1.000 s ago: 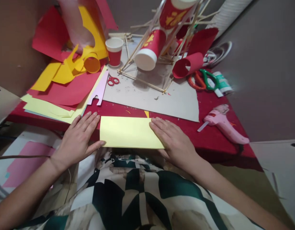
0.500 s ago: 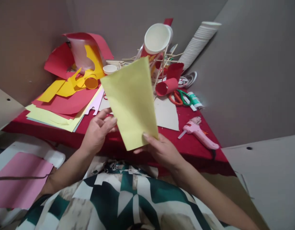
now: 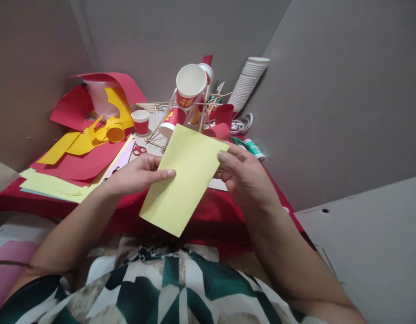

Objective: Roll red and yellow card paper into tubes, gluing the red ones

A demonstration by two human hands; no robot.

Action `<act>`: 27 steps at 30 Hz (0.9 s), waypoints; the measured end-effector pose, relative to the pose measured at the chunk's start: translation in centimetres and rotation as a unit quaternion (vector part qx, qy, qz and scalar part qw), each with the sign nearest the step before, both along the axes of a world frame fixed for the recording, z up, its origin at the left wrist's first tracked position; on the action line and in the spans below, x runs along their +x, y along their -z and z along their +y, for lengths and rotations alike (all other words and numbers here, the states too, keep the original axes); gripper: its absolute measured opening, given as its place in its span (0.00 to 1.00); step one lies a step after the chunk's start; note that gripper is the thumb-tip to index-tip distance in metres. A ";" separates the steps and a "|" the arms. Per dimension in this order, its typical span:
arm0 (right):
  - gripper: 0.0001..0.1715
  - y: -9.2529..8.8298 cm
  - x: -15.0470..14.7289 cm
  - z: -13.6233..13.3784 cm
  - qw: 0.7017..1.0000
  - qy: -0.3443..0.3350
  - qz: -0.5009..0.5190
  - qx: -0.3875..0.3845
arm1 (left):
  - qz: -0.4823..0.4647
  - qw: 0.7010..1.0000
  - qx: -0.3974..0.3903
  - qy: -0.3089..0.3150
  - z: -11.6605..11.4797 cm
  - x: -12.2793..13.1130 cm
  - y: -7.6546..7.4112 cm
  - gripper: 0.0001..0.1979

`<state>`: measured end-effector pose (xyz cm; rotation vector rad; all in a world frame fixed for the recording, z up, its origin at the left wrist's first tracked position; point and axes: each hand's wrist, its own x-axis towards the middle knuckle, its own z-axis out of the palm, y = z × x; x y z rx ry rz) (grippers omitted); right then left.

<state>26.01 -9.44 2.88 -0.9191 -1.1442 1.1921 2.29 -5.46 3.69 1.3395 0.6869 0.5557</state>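
Observation:
A rectangular sheet of yellow paper is held up in front of me, tilted, above the table's near edge. My left hand grips its left side, thumb on the face and fingers behind. At the upper right corner my right hand pinches the sheet between thumb and fingers. Behind the paper stands a structure of wooden sticks and red-and-white paper cups; the sheet hides its lower part. A pair of red-handled scissors lies just beyond my left hand.
Coloured paper sheets and yellow cut pieces cover the table's left side. A single paper cup stands near the middle. A long stack of white cups leans against the back right wall, near a coiled cable.
The yellow paper has turned and come lower. My left hand, earlier beside the sheet, now grips its left side. My right hand has gone from the bottom edge to the upper right corner.

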 end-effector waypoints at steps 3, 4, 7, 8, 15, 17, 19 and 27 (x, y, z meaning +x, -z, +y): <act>0.22 -0.4 -0.9 2.0 0.999 0.016 0.032 -0.028 | 0.063 0.997 0.040 0.031 1.4 0.3 -1.5 0.17; 0.22 -0.4 -1.2 2.5 0.998 0.027 0.046 -0.033 | 0.080 0.995 0.054 0.027 1.9 0.3 -1.9 0.18; 0.23 -0.2 -1.9 3.9 0.994 0.077 0.081 -0.012 | 0.114 0.991 0.072 0.010 3.2 -0.2 -2.2 0.19; 0.23 -0.1 -2.0 4.2 0.992 0.093 0.086 0.003 | 0.120 0.990 0.070 0.013 3.6 -0.4 -2.1 0.19; 0.17 1.3 -1.1 5.5 0.975 0.197 0.079 0.065 | 0.145 0.941 0.287 -0.109 4.4 -2.1 -0.6 0.14; 0.21 1.3 -0.4 5.5 0.964 0.236 0.103 0.065 | 0.184 0.854 0.450 -0.187 3.9 -2.8 -0.4 0.10; 0.30 1.2 -0.2 5.2 0.979 0.182 0.094 0.021 | 0.216 0.768 0.560 -0.222 3.5 -3.4 -0.2 0.11; 0.28 2.5 -2.1 3.9 0.986 -0.085 0.003 -0.141 | 0.231 0.715 0.623 -0.216 5.6 -4.5 1.4 0.15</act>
